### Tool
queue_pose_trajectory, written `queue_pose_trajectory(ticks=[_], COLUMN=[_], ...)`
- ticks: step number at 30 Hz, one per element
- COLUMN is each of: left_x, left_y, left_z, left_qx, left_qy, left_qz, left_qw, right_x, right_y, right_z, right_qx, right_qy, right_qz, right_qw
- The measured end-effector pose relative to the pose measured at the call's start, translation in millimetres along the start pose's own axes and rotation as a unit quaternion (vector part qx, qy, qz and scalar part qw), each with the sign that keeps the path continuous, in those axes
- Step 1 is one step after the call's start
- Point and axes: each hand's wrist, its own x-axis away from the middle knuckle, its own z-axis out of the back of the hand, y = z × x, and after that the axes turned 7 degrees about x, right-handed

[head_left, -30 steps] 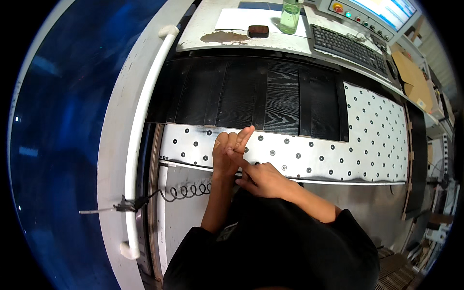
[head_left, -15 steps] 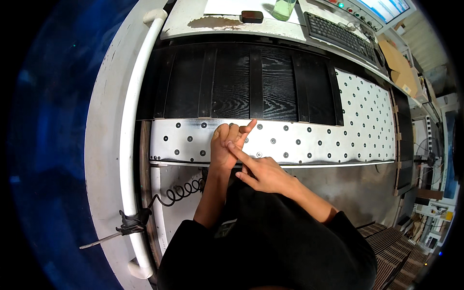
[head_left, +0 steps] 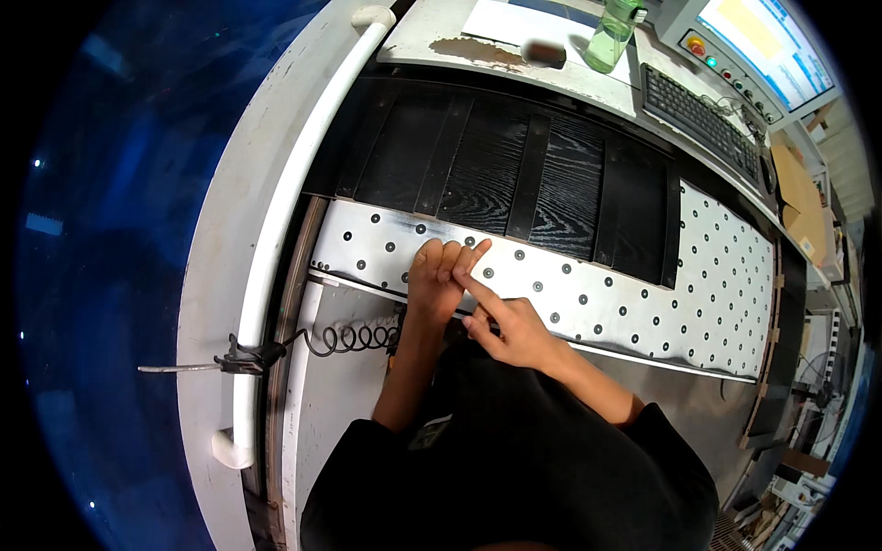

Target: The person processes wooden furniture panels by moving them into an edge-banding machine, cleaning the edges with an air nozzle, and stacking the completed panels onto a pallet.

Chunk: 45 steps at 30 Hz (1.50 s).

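Pointing, the right hand [head_left: 520,336] touches the left hand [head_left: 435,286], each grip half-curled, empty, near a black wood-grained panel [head_left: 481,182].

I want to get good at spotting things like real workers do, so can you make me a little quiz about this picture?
1. What lies on the white, dotted table?
A) a yellow towel
B) a black, wood-grained panel
C) a blue bucket

2. True or false: in the picture, the green bottle stands to the left of the keyboard.

3. Fill the gap: the index finger of the ____ hand points at the left hand.

Key: 1. B; 2. True; 3. right, for the right hand.
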Motion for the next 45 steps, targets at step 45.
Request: queue_pose_trajectory(ticks=[45], left_x=[135], left_y=[118], left_z=[-118], left_qx=[-0.841], left_qy=[0.297], left_qz=[-0.434], left_qw=[0.129], right_x=[47], right_y=[168], right_z=[34], right_qx=[0.088], right_qy=[0.086], right_qz=[0.018], right_qw=[0.992])
